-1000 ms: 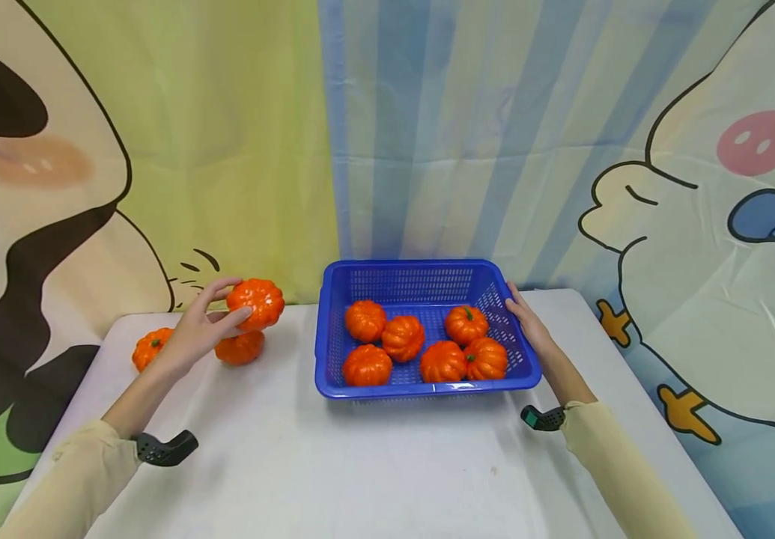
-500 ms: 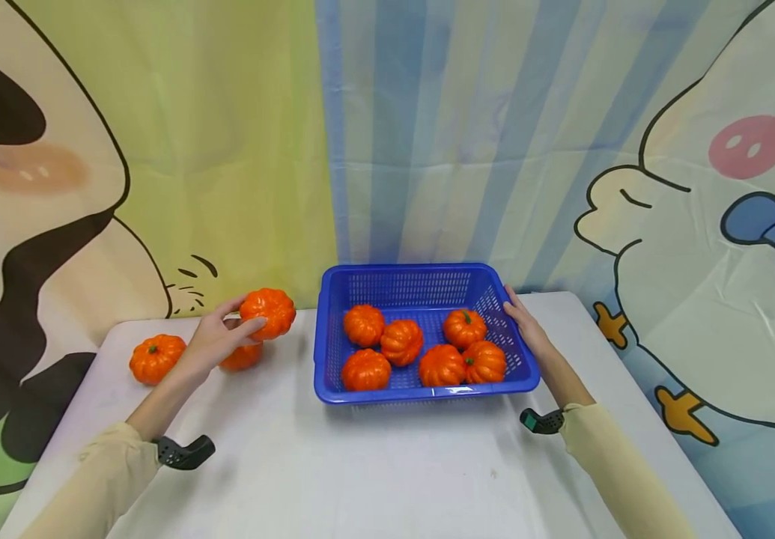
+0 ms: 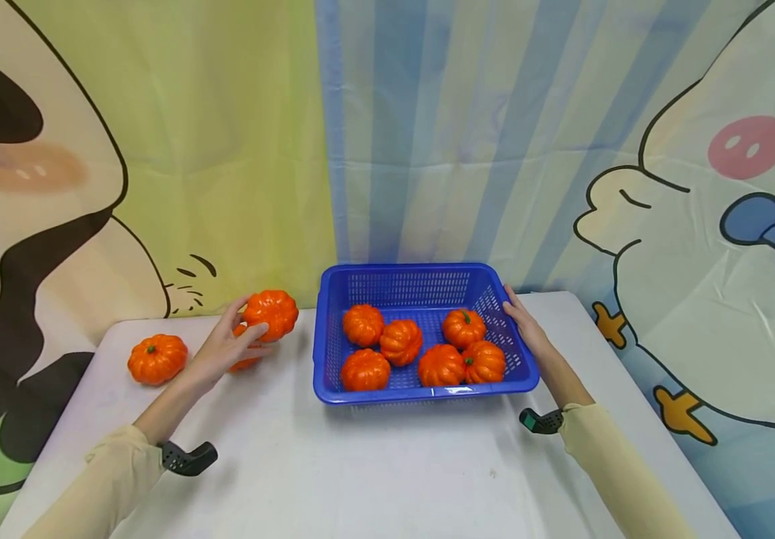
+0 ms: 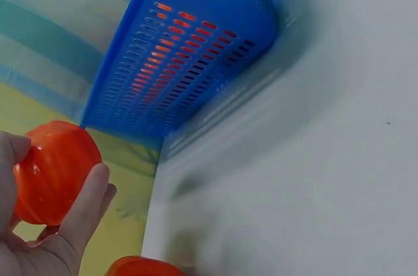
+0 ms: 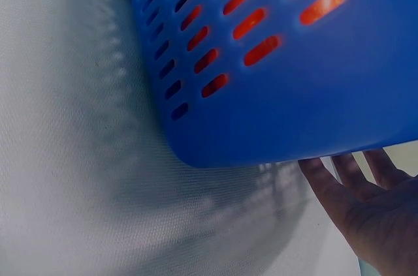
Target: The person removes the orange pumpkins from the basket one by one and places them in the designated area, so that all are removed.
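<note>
My left hand (image 3: pixel 224 346) grips an orange toy pumpkin (image 3: pixel 272 314) between thumb and fingers, off the table to the left of the basket. In the left wrist view, the held pumpkin (image 4: pixel 57 171) is close to the palm. Another pumpkin (image 3: pixel 242 362) is on the table behind that hand, partly hidden. My right hand (image 3: pixel 529 328) touches the right side of the blue plastic basket (image 3: pixel 421 391) with fairly straight fingers. Seen from the right wrist, those fingers (image 5: pixel 330 188) lie against the basket's outer wall. Several pumpkins (image 3: pixel 400 341) sit inside the basket.
One more pumpkin (image 3: pixel 158 359) stands at the left of the white table (image 3: pixel 360 471). Behind the table hangs a printed cloth (image 3: pixel 421 150) with cartoon figures. The basket stands close to that cloth.
My left hand has moved right with the pumpkin, a little nearer the basket, and slows in the last half second. My right hand and the basket stay in place; the view has shifted slightly.
</note>
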Available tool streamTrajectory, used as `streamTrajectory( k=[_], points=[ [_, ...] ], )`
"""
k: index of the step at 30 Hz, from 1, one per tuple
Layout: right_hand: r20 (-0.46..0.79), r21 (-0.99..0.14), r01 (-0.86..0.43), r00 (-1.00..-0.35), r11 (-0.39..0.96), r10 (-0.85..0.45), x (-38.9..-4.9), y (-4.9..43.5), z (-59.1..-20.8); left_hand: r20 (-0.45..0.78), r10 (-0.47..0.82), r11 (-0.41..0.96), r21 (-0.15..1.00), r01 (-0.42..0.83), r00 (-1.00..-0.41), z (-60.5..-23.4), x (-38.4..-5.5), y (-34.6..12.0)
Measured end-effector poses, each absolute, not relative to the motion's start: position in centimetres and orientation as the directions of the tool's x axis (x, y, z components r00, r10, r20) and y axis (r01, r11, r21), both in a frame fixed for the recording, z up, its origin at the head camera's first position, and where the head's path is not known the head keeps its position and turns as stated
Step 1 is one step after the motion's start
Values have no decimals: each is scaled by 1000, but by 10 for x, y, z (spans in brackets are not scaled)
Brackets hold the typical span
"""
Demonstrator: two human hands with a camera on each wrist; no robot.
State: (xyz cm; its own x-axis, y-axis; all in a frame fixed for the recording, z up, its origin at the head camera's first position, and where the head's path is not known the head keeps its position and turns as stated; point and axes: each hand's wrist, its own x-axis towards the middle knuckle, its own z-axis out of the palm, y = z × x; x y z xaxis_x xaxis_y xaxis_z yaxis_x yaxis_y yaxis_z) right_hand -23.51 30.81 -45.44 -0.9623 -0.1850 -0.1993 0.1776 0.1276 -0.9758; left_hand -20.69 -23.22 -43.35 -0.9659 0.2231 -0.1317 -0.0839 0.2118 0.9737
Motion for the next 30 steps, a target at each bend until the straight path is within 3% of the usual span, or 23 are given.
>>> streamTrajectory(
  k=[9, 16, 30],
  points=[
    [-198, -975, 175, -962, 135, -186, -235, 308, -455, -231, 231, -94, 961, -258, -945, -440, -207, -227],
    [-207, -973, 183, -962, 142, -177, -236, 310, -456, -246, 248, -267, 913, -310, -937, -439, -208, -226],
    [-189, -975, 163, -965, 149, -183, -236, 308, -455, -281, 158, -207, 928, -310, -947, -447, -208, -223]
  ],
)
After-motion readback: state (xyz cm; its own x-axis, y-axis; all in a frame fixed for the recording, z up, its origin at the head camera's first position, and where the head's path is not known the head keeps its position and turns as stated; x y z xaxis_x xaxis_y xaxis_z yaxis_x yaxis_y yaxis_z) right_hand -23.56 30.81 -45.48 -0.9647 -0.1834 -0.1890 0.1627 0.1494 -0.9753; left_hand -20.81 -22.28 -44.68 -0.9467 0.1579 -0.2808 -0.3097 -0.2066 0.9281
